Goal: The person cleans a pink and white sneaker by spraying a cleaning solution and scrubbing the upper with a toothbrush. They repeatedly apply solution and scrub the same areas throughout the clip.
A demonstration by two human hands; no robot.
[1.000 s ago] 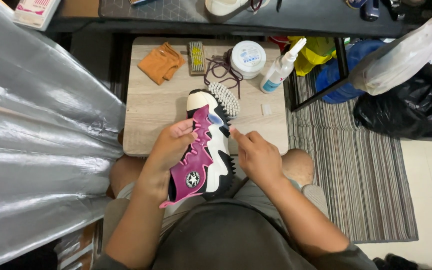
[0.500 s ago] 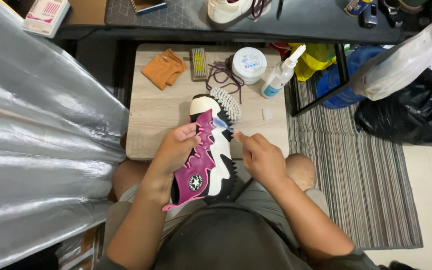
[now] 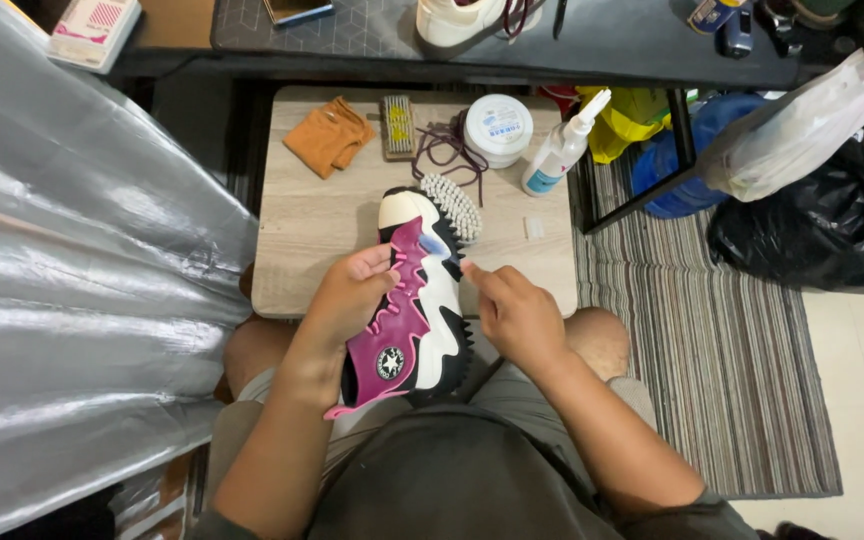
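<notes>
Your left hand (image 3: 352,300) is wrapped around the upper of a magenta and white high-top sneaker (image 3: 414,310), thumb and fingers pressing into the side of it, so the shoe rests tilted over your lap with its toe pointing away from you toward the low wooden table (image 3: 302,240). Your right hand (image 3: 517,318) is pinched on a small brush (image 3: 442,252), its pale tip touching the shoe's side just beyond your left fingertips. The shoe looks bulky but fairly light; the fabric upper will give under your grip, while the thick, toothed sole is stiff and the surer place to brace it. Any wet rubber could be slick, so keep your palm on the cloth part. Just past the shoe's toe lies a white bristled brush (image 3: 452,205) on the table, with a tangle of dark laces (image 3: 442,150) beyond it. Farther off from your right hand stand a round white tub (image 3: 498,128) and a white squeeze bottle (image 3: 560,150); farther off from your left hand lies a folded orange cloth (image 3: 328,136) beside a small scrubbing block (image 3: 397,125).
</notes>
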